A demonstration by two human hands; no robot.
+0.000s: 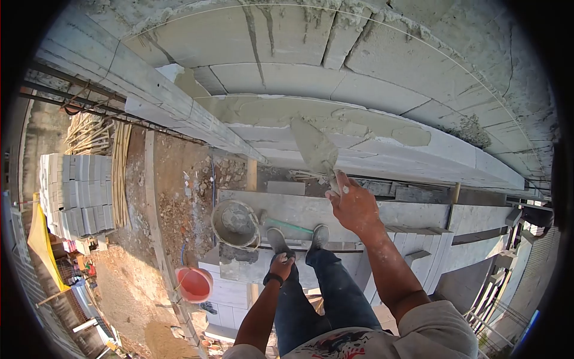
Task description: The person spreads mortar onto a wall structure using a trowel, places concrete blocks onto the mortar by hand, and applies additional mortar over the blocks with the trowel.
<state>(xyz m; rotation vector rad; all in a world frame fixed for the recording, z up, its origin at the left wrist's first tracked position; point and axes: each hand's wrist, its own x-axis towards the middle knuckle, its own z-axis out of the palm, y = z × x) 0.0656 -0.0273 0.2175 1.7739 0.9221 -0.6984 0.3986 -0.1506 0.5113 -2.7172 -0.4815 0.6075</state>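
My right hand (353, 206) is closed around the handle of a pointed trowel (315, 146). The broad grey blade, coated with mortar, lies against the mortar-covered upper edge of a white block wall (371, 146). Wet mortar (269, 112) spreads along that edge, thickest around and left of the blade. Low in front of my legs, my left hand (280, 266) hangs with its fingers curled; what they hold, if anything, is hidden. A dark band circles that wrist. Just left of my boots sits a round bucket (235, 222) with grey mortar in it.
I stand on a plank platform (287, 203) high above the ground. A green rod (290, 225) lies by my boots. White blocks (412, 248) are stacked at right, and a red bucket (194, 284) is lower left. A pale beam (137, 78) slants across the upper left; a string line curves overhead.
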